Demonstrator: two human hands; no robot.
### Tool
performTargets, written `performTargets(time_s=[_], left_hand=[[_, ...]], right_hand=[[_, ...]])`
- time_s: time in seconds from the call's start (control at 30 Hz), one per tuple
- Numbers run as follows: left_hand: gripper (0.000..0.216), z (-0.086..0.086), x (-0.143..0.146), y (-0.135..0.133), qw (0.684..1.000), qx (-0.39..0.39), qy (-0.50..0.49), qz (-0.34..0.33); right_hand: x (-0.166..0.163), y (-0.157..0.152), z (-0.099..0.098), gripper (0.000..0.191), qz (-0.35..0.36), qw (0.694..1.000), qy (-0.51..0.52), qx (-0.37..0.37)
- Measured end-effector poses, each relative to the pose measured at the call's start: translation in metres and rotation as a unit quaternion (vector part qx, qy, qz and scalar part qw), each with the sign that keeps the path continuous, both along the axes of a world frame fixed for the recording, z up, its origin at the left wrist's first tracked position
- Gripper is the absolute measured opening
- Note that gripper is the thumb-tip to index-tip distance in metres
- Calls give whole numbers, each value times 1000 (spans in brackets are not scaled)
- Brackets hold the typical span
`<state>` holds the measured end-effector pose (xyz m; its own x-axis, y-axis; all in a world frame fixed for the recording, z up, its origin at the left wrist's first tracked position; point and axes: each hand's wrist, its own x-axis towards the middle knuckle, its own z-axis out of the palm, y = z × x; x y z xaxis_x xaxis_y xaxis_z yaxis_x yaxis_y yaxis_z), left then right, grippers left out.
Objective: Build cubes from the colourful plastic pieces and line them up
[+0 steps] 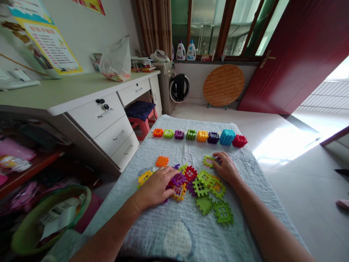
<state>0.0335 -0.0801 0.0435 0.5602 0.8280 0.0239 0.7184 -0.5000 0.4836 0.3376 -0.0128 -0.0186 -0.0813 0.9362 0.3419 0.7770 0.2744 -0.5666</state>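
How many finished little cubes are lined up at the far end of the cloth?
8, in one row left to right: orange cube, light green, purple, green, yellow-orange, dark purple, larger blue cube, red. None seem hidden.

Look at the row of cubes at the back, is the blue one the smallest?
No, the blue cube stands taller and wider than every other cube in the row, such as the red cube beside it.

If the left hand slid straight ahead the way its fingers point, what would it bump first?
The left hand points at the loose pile, so it would probably meet the purple tile at its fingertips first, then the red tile.
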Motion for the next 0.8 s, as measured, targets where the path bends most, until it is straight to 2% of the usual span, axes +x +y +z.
performTargets(time_s=[0.2,0.37,0.5,0.63,0.73,0.8], left_hand=[[57,-11,37,6,989,39,-139,-15],[36,-19,34,12,966,111,-219,78],[25,-23,18,17,952,153,-228,134],[23,-20,7,16,951,143,-222,163],[24,-18,1,17,947,134,-220,193],[23,-17,-4,19,941,138,-221,215]], right_hand=[[0,1,-3,24,4,1000,14,-5],[-1,-4,7,24,15,999,34,7],[-9,-19,32,31,123,992,-16,19],[-38,-45,54,54,247,965,-92,-10],[-66,-62,60,71,304,943,-136,-7],[-80,-68,60,74,322,934,-155,-6]])
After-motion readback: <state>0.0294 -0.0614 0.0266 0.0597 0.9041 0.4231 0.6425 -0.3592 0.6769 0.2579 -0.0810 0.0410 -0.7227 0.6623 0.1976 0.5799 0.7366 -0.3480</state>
